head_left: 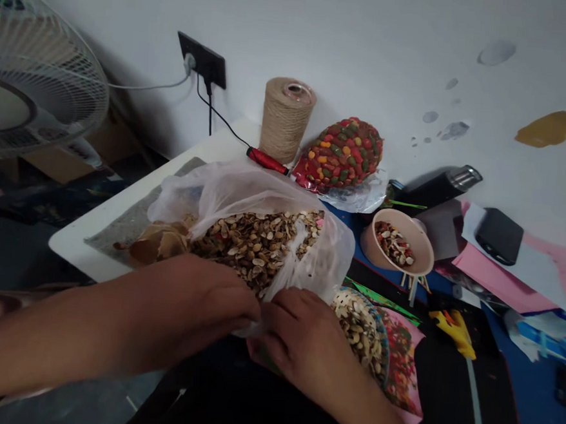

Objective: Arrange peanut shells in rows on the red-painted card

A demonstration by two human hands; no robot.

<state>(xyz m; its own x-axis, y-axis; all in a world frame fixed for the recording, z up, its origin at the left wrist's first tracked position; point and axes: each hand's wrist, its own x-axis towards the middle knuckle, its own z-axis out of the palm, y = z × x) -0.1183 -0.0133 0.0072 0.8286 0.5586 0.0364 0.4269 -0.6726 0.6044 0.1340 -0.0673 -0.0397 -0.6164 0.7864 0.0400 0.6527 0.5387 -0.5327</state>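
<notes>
From the left, the left forearm (101, 322) reaches nearly level in front of the white table (70, 242). The left hand (223, 298) keeps its back upward; its fingers are pressed together and seem to pinch the near rim of the bag, but the tips are partly hidden. The translucent plastic bag (246, 187) lies on the table beyond both hands, mouth open, with many seed shells (256, 242) inside. I judge the film thin, soft and rather slippery, and the load light but loose, so it may spill if one side drops. A gathered fold of the rim, taken at two places, should be the safest hold. The right hand (306, 336) meets the left, its bent fingers pinching the same rim. Just beside it is a shell-filled basket (343, 299).
</notes>
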